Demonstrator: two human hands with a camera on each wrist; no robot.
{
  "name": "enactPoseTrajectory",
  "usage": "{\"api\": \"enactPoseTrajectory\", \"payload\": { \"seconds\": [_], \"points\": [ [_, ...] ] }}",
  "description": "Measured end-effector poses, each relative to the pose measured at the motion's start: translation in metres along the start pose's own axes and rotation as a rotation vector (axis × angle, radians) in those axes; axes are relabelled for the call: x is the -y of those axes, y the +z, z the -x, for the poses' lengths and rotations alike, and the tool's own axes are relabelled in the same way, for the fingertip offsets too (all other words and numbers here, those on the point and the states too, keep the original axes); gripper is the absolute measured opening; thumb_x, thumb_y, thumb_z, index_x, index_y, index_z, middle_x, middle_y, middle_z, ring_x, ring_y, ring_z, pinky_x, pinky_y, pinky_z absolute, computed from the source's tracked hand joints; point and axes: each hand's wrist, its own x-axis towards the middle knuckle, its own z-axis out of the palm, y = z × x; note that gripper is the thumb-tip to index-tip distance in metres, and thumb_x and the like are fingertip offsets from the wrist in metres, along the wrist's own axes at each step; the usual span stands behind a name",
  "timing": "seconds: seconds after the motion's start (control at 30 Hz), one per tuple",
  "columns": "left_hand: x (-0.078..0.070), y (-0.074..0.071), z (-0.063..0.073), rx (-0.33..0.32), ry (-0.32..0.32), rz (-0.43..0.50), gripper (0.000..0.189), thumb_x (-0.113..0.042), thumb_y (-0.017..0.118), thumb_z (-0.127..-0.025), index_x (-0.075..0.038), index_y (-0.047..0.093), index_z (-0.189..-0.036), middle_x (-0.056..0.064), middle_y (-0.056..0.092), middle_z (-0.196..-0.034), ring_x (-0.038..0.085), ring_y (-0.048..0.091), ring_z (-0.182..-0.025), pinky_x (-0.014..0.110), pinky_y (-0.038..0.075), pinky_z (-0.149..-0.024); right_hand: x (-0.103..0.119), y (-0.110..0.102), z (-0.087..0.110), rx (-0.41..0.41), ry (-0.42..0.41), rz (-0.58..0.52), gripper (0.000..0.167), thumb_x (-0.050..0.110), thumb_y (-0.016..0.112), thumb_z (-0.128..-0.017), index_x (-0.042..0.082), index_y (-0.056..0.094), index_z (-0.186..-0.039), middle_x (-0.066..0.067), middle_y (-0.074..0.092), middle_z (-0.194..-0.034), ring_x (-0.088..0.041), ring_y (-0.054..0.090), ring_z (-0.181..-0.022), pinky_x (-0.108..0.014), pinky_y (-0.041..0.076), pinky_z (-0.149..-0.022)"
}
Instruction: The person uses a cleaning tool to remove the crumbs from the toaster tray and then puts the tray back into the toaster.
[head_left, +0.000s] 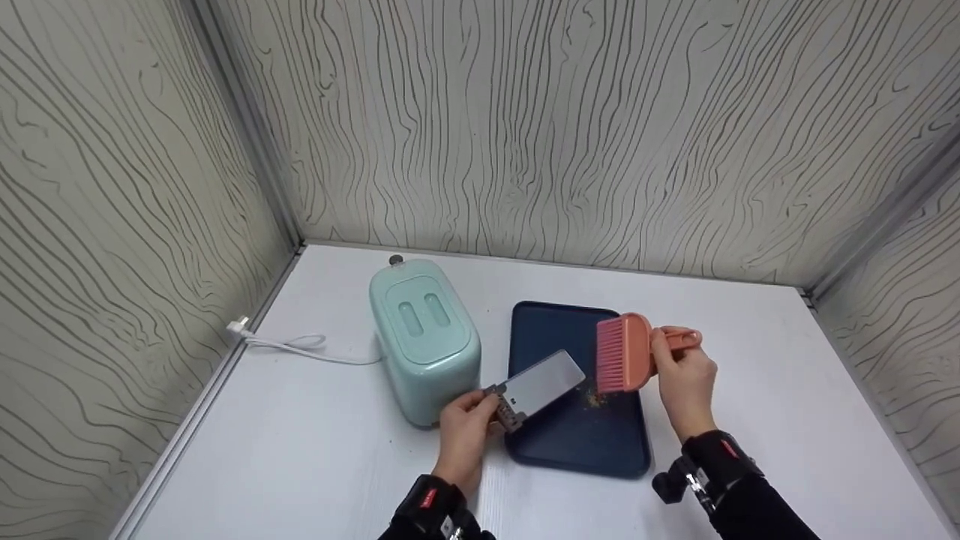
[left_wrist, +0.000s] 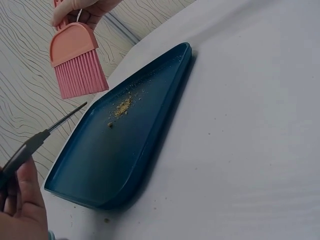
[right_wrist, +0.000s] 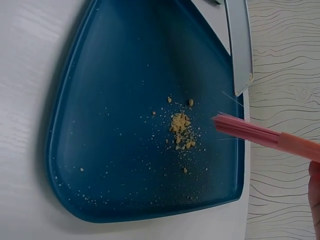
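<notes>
My left hand (head_left: 462, 436) grips the dark end of a flat metal crumb tray (head_left: 544, 382), which hangs tilted over a dark blue tray (head_left: 574, 450). In my right hand (head_left: 688, 379) is the handle of a small coral brush (head_left: 637, 352) with pink bristles. The brush is held above the blue tray, close to the crumb tray's free end. A small heap of yellowish crumbs (right_wrist: 180, 125) lies on the blue tray, with finer specks scattered round it. In the right wrist view a few crumbs cling to the tip of the metal crumb tray (right_wrist: 240, 50).
A mint-green toaster (head_left: 424, 322) with a lid over its top stands left of the blue tray, beside my left hand. Its white cord and plug (head_left: 240, 327) stretch to the table's left edge. Some loose crumbs (left_wrist: 106, 220) dot the white table. Patterned panels enclose the back and sides.
</notes>
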Motion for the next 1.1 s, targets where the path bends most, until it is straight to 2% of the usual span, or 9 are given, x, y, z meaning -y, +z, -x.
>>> {"api": "enactPoseTrajectory", "payload": {
  "seconds": [0.17,0.43,0.53,0.7,0.93,1.1],
  "points": [
    [0.002,0.000,-0.001,0.007,-0.011,0.002,0.030,-0.009,0.066,-0.095,0.011,0.065,-0.117,0.013,0.068,-0.099,0.018,0.065,-0.084,0.029,0.056,-0.071,0.014,-0.002,0.000,0.019,0.029,-0.102,0.036,0.035,0.061,-0.102,0.002,0.071,-0.111,-0.015,0.074,-0.092,0.003,0.061,-0.070,-0.013,0.047,-0.059],
    [0.002,0.001,0.002,0.019,-0.031,-0.017,0.029,-0.012,0.066,-0.096,0.008,0.067,-0.116,0.013,0.068,-0.104,0.019,0.064,-0.090,0.030,0.055,-0.076,0.046,0.005,0.009,0.092,0.020,-0.289,0.034,0.033,0.062,-0.103,0.002,0.070,-0.116,-0.013,0.073,-0.098,-0.003,0.068,-0.078,-0.016,0.055,-0.068],
    [0.002,0.002,0.003,0.019,-0.036,-0.027,0.029,-0.013,0.066,-0.095,0.006,0.068,-0.116,0.013,0.068,-0.104,0.019,0.063,-0.090,0.030,0.055,-0.076,0.058,0.009,0.016,0.145,-0.013,-0.347,0.031,0.029,0.062,-0.103,0.001,0.069,-0.116,-0.013,0.073,-0.096,-0.006,0.070,-0.078,-0.020,0.057,-0.068],
    [0.001,0.004,0.004,0.025,-0.041,-0.043,0.029,-0.015,0.067,-0.095,0.005,0.069,-0.116,0.013,0.068,-0.104,0.019,0.064,-0.090,0.030,0.055,-0.075,0.074,0.017,0.028,0.277,-0.050,-0.441,0.026,0.025,0.063,-0.103,0.002,0.068,-0.115,-0.014,0.073,-0.093,-0.014,0.072,-0.078,-0.028,0.060,-0.070],
    [0.002,0.005,0.004,0.049,-0.036,-0.020,0.023,-0.014,0.067,-0.095,0.005,0.069,-0.108,0.011,0.068,-0.098,0.017,0.065,-0.082,0.029,0.057,-0.073,0.086,0.030,0.042,0.359,-0.132,-0.447,0.019,0.018,0.064,-0.102,0.001,0.071,-0.109,-0.010,0.073,-0.087,-0.013,0.071,-0.074,-0.026,0.059,-0.067],
    [0.002,0.004,0.005,0.072,-0.031,0.010,0.021,-0.013,0.067,-0.094,0.004,0.070,-0.107,0.009,0.069,-0.095,0.017,0.067,-0.081,0.030,0.057,-0.074,0.086,0.037,0.046,0.390,-0.148,-0.421,0.017,0.017,0.064,-0.102,0.003,0.071,-0.108,-0.007,0.073,-0.087,-0.012,0.071,-0.074,-0.026,0.059,-0.065]
  ]
}}
